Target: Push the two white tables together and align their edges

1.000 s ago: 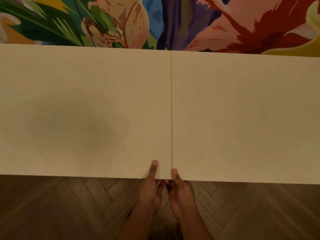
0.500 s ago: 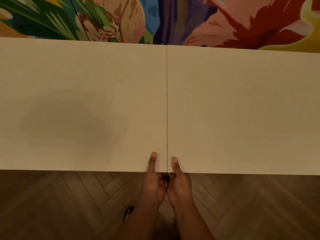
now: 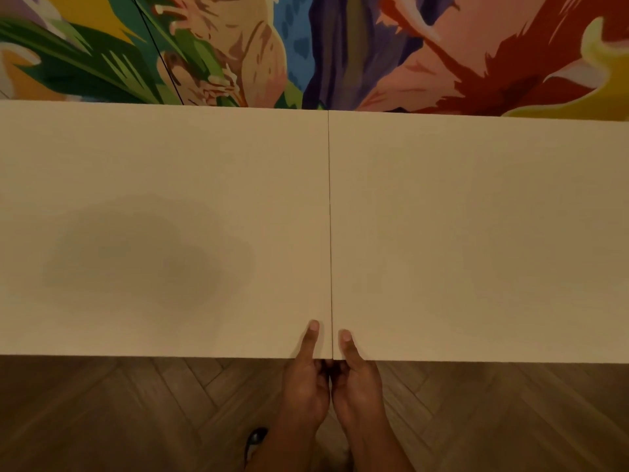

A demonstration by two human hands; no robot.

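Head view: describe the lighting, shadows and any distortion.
Head view: dim, warm light tints both white tables; a soft grey shadow lies on the left table; wide-angle bowing tilts the right table edges; the seam stays sharp.

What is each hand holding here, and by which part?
The left hand grips the left table at its near corner beside the seam, thumb on top. The right hand grips the right table likewise.
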